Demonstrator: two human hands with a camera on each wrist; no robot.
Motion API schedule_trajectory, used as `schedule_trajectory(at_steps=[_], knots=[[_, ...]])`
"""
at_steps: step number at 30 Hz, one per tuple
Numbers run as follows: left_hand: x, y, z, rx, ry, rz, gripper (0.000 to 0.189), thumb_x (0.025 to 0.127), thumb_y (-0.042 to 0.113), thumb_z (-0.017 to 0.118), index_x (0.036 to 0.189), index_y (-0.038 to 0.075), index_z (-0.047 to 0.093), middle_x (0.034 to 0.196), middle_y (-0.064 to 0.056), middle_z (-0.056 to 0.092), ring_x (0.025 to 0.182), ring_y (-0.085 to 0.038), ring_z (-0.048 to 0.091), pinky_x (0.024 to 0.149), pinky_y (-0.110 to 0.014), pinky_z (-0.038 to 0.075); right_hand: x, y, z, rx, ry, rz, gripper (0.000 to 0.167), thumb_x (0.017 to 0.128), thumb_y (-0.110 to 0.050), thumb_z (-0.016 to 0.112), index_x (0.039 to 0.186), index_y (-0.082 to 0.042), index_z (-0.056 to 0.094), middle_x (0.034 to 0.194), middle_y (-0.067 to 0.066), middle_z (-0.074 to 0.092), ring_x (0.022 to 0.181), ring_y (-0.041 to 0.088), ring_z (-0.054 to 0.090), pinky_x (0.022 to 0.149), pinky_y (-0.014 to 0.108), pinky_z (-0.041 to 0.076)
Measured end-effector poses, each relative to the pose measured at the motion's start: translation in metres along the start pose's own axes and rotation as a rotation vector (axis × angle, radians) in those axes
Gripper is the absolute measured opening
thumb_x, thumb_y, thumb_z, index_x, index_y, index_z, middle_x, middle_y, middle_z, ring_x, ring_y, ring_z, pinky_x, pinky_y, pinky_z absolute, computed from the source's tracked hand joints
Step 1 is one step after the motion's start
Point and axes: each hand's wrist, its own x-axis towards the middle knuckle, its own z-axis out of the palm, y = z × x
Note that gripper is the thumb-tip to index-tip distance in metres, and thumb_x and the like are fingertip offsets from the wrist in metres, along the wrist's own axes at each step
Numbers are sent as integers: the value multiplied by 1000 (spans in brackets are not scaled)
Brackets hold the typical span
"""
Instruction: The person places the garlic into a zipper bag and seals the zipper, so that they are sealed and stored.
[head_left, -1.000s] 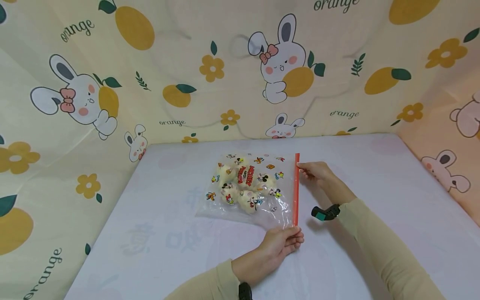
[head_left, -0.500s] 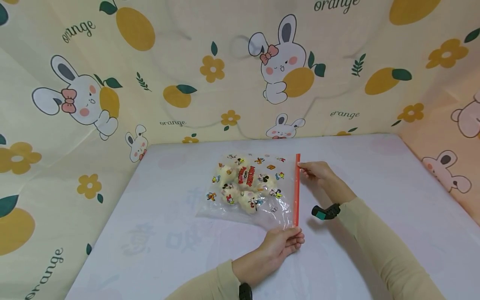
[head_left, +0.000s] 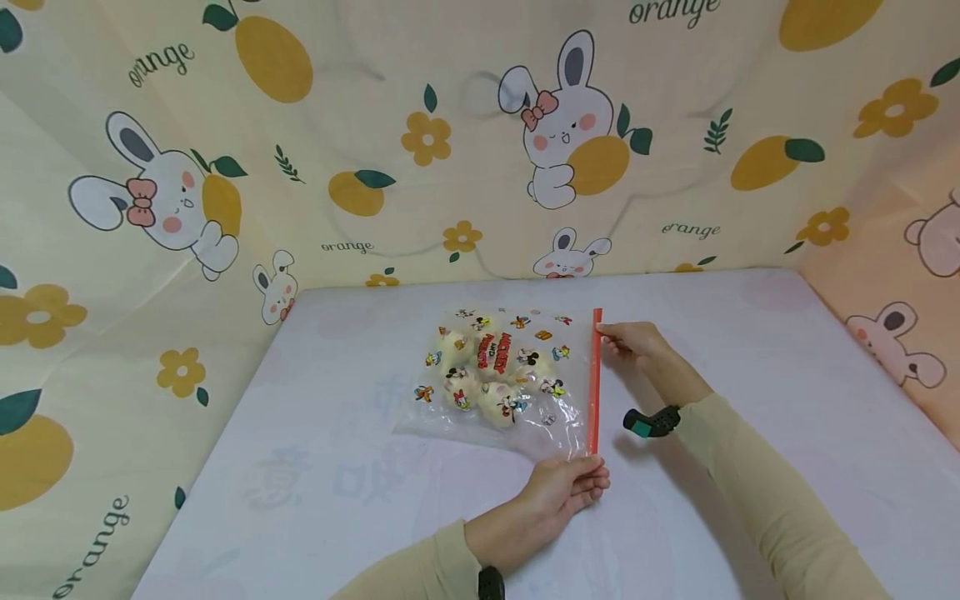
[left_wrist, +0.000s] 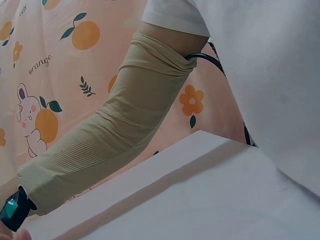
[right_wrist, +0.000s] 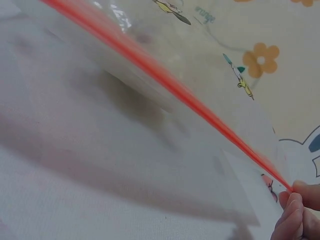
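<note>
In the head view, a clear zip bag [head_left: 558, 408] printed with small cartoon characters lies across the middle of the table, its red strip [head_left: 595, 379] on the right side. Several pale, cream-coloured round pieces [head_left: 498, 403] show through the plastic. My left hand [head_left: 536, 510] pinches the near end of the strip between thumb and fingers. At its far end, my right hand [head_left: 645, 352] pinches the corner. The right wrist view has the right hand's fingertips [right_wrist: 293, 202] closed on the end of the red strip [right_wrist: 175, 89], which stretches diagonally and casts a shadow below.
A white-covered table [head_left: 315, 367] extends around the bag. Behind it and at both sides hangs a cloth [head_left: 465, 100] with rabbits and oranges. Dark wrist devices [head_left: 651, 424] sit at the sleeve cuffs. The left wrist view is mostly a beige sleeve [left_wrist: 115, 120] and a white shirt [left_wrist: 270, 65].
</note>
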Motion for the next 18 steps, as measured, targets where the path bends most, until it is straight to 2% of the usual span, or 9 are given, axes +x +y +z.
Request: schedule_trajectory(at_steps=[11, 18], knots=[[0, 0, -1, -7, -2, -3, 24, 93, 13, 59, 108, -5, 66, 75, 4, 66, 70, -4, 62, 69, -14, 53, 8, -1, 0, -1, 21, 7, 27, 95, -31, 60, 111, -9, 57, 67, -9, 57, 63, 4, 50, 61, 13, 42], [0, -1, -1, -11, -15, 6, 25, 93, 14, 60, 109, -5, 65, 75, 4, 66, 70, -4, 62, 69, -14, 52, 11, -3, 0, -9, 39, 14, 29, 96, -32, 57, 114, -9, 55, 67, -8, 54, 63, 5, 49, 61, 13, 42]])
